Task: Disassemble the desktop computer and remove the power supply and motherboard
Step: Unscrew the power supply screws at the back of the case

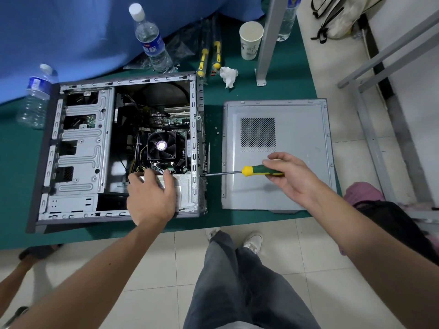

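Looking at progress: case [78, 148] lay open on green mat [273, 91], side panel [297, 143] already off, beside it. Motherboard [171, 119] still mounted, cooler fan [162, 145] on. Power supply [183, 188] still in near corner. Your left hand [152, 195] pressed flat-ish on it, fingers loosely spread. Right hand [288, 176] gripped screwdriver [251, 171], tip at rear edge screw. Most work left, imo.

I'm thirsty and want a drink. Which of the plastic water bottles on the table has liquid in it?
The upright white-capped clear bottle with the blue label; the clear bottle at the computer case's far-left corner looks empty.
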`<state>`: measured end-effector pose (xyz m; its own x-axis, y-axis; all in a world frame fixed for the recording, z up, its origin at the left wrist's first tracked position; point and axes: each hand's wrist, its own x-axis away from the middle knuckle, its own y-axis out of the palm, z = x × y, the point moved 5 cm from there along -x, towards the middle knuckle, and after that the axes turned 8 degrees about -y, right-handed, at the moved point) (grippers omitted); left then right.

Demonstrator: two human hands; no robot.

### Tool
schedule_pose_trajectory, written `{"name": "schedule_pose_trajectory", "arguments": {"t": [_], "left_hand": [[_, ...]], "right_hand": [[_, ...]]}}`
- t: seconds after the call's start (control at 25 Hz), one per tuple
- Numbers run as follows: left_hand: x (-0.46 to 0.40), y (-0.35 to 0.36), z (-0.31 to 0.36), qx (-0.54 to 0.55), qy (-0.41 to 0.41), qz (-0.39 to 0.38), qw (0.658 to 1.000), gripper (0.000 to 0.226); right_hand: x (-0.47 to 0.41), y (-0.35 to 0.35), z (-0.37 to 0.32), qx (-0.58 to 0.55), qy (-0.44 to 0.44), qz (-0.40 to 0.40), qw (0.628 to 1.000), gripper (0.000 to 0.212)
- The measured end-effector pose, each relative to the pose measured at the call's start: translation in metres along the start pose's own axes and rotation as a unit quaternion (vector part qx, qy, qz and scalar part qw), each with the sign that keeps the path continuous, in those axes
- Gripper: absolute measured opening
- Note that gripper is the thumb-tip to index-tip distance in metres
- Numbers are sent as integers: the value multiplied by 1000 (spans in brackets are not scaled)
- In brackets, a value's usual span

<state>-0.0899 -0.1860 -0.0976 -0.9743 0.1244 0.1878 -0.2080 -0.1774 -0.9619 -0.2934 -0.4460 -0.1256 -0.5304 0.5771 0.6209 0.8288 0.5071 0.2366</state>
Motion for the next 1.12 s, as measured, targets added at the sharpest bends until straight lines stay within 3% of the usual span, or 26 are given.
{"name": "schedule_pose_trajectory", "arguments": {"t": [0.08, 0.12, 0.2, 0.28, 0.36, 0.44, 0.52, 0.6, 0.64, 0.72, 0.8, 0.84, 0.88, 0.96, 1.0, 1.04, 1.12], "left_hand": [[1, 0, 0, 3, 2, 0, 1000, 52], [0, 0, 0, 5, 3, 0, 1000, 52], [1, 0, 1, 3, 1, -2, 1000, 52], [1, -1, 1, 0, 1, -4, 1000, 51], [1, -1, 2, 2, 0, -4, 1000, 49], [1, -1, 2, 5, 0, -2, 1000, 48], [1, -1, 2, 9, 3, 0, 1000, 45], [2, -1, 2, 12, 6, 1, 1000, 42], [2, -1, 2, 13, 7, 1, 1000, 41], [2, -1, 1, 14, 7, 1, 1000, 40], [2, -1, 1, 15, 7, 0, 1000, 40], [2, -1, 2, 15, 8, -1, 1000, 40], [2, -1, 2, 17, 8, -1, 1000, 40], [2, -2, 2, 20, 6, -2, 1000, 41], [2, -1, 2, 21, 6, -4, 1000, 40], [3, -2, 2, 23, 6, -4, 1000, 40], [3, -2, 2, 23, 8, -5, 1000, 39]], "right_hand": [[4, -4, 1, -39, 9, -14, 999, 11], [8, -4, 1, -3, 36, -20, 999, 9], [12, -10, 1, 214, 75, -40, 973, 42], [11, -10, -1, 318, 29, -52, 946, 40], [12, -8, -5, 192, -14, -63, 979, 12], [16, -3, -9, 47, -23, -106, 993, 24], [18, -4, -6, 87, 22, -116, 989, 7], [17, -10, -1, 286, 51, -101, 952, 39], [17, -8, -3, 324, 26, -102, 940, 39], [15, -8, -6, 228, -16, -88, 970, 8], [16, -7, -8, 92, -23, -101, 990, 25], [17, -6, -8, 82, -14, -102, 991, 20], [17, -6, -6, 106, 9, -94, 990, 6], [16, -7, -4, 275, 40, -84, 957, 37], [15, -5, -8, 335, 11, -88, 938, 38], [12, -4, -13, 332, -28, -74, 940, 28], [8, -5, -19, 216, -73, -77, 971, 9]]}}
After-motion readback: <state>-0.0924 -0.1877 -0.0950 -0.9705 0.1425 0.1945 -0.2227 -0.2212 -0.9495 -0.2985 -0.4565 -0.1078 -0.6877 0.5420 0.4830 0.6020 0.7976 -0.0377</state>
